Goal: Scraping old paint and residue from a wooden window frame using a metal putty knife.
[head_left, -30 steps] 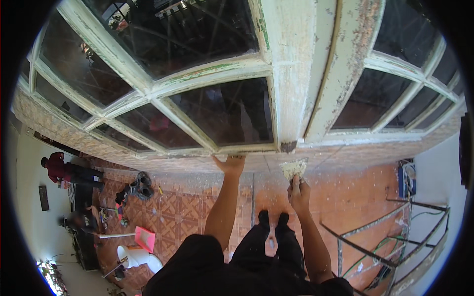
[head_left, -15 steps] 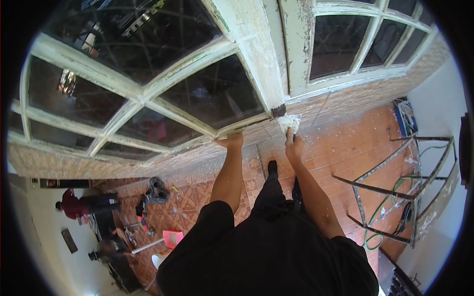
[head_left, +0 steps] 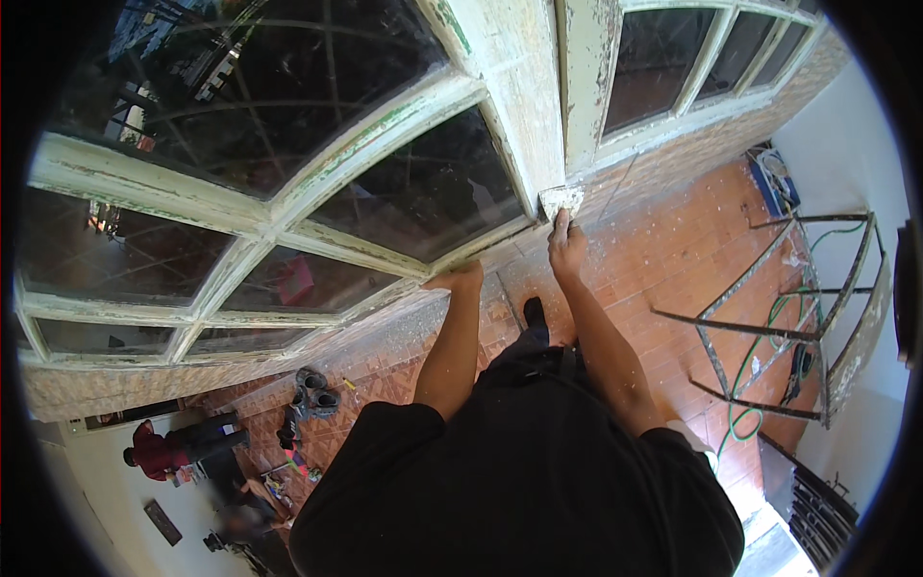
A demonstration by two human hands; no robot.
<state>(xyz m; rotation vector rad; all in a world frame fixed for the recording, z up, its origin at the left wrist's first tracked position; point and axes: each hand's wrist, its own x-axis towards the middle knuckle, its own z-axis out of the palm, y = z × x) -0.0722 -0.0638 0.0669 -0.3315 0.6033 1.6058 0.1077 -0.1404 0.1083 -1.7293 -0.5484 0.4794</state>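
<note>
My right hand (head_left: 567, 245) grips a folded piece of sandpaper (head_left: 561, 199) and presses it against the bottom of the worn white post (head_left: 524, 106) of a large glazed door frame. My left hand (head_left: 457, 279) lies flat on the lower rail (head_left: 385, 260) of the arched window section, bracing against it. Peeling white and green paint covers the frame, and dark glass panes (head_left: 423, 192) sit between its bars.
A metal rack frame (head_left: 779, 317) with a green hose (head_left: 745, 385) stands on the orange tiled floor (head_left: 673, 260) to my right. A person in red (head_left: 154, 447) crouches at lower left near tools and shoes (head_left: 312, 389). A blue object (head_left: 774, 178) lies by the wall.
The view has swung and tilted, so the frame now sits further up and left. Both hands remain on the frame, the right still holding the sandpaper at the post's base.
</note>
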